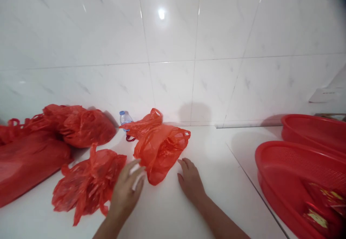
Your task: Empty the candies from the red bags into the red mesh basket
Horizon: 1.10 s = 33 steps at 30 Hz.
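Note:
A thin red plastic bag (162, 149) lies crumpled on the white table, its handles toward the wall. My left hand (128, 186) hovers at the bag's near left side, fingers apart and slightly blurred; whether a fingertip touches the bag I cannot tell. At the bag's right side is my right hand (190, 179), fingers loosely bent and holding nothing. To the left of my left hand sits a heap of bunched red plastic bags (89, 181), partly behind that hand.
Large filled red bags (32, 159) stand at the far left. A clear bottle with a blue cap (124, 118) is by the tiled wall. Two red plastic baskets (266, 156) are at right, the nearer holding red-and-gold packets (317, 217). A seam runs across the white table (216, 195).

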Available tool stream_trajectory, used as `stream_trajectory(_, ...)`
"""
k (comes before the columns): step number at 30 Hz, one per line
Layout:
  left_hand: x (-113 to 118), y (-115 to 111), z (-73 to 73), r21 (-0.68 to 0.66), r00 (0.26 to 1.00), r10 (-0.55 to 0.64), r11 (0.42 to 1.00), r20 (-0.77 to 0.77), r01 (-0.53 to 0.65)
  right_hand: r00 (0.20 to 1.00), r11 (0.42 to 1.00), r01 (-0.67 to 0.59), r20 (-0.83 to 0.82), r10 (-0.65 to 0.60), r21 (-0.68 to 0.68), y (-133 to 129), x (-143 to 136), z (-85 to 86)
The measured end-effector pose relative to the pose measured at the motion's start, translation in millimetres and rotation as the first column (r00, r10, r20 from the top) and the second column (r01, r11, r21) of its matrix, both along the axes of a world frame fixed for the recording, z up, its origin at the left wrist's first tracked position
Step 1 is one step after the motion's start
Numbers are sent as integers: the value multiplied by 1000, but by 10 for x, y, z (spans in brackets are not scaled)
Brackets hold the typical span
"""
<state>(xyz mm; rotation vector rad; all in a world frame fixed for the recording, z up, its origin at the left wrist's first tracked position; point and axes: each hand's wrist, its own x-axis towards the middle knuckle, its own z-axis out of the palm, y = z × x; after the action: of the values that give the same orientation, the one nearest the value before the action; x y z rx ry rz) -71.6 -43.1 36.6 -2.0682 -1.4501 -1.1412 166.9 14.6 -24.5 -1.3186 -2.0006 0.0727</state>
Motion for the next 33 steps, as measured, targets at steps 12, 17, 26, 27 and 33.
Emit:
stream_trajectory(12, 978, 499, -442, -202, 960, -177, 954, 219, 222, 996, 1000, -5, 89, 6, -12, 505, -303, -37)
stream_trajectory(17, 973, 849, -476, -308, 927, -7, 942, 376, 132, 998, 997, 14, -57, -18, -73, 447, -223, 37)
stream_trajectory(26, 852, 1018, -457, -530, 913, 238, 847, 332, -28, 957, 989, 74, -271, -106, -125, 316, 381, 97)
stream_trajectory(27, 842, 1028, -454, -544, 913, 244, 839, 328, -28, 936, 985, 65, -333, -115, -157, 277, 470, 99)
stream_trajectory(33, 785, 1104, -465, -673, 914, 289, 739, 286, -22, 643, 938, -83, -737, -208, -337, 52, 925, 38)
